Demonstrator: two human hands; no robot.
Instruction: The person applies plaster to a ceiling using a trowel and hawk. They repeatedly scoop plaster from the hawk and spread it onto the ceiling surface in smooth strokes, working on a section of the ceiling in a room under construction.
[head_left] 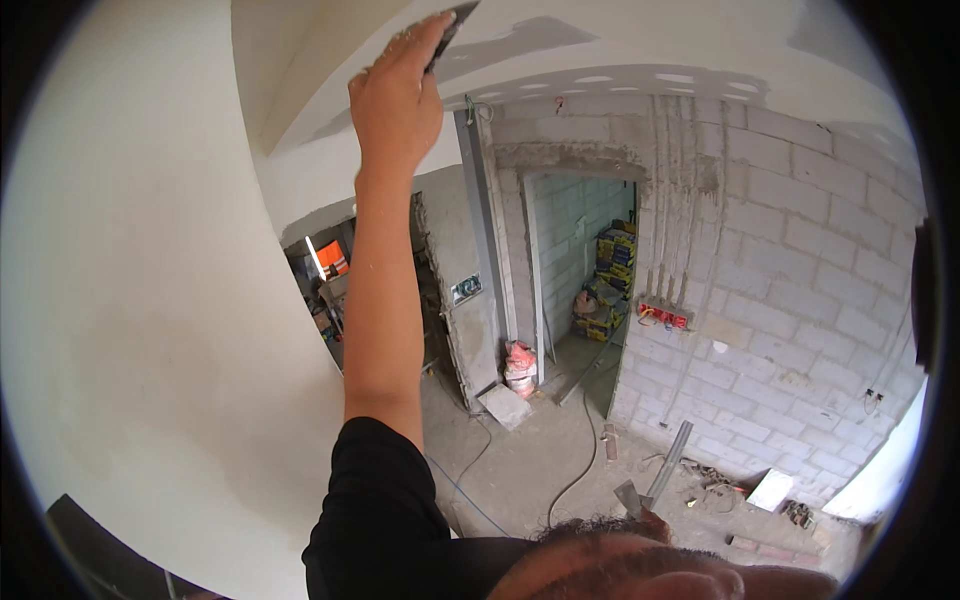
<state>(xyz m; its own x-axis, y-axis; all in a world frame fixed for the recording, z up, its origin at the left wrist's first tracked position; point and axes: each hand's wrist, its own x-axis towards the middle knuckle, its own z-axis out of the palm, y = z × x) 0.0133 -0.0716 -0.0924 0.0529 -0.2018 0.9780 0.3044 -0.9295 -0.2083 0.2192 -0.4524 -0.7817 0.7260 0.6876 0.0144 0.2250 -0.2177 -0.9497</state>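
Possibly the dark flat blade (457, 30), pinched in the left hand's (400, 80) grip up at the pale ceiling (690, 30), could gouge the grey patch (530, 38) if tilted steeply, or drop floorward if that hold loosens; I cannot tell the right hand's (655, 526) grip.

A dark flat blade (453, 36) tilts upward beneath the pale ceiling (680, 30), near its curved edge; a second, grey blade (628, 497) slants below.

No lettering can be read; any print on the stacked bags (617, 252) is too small.
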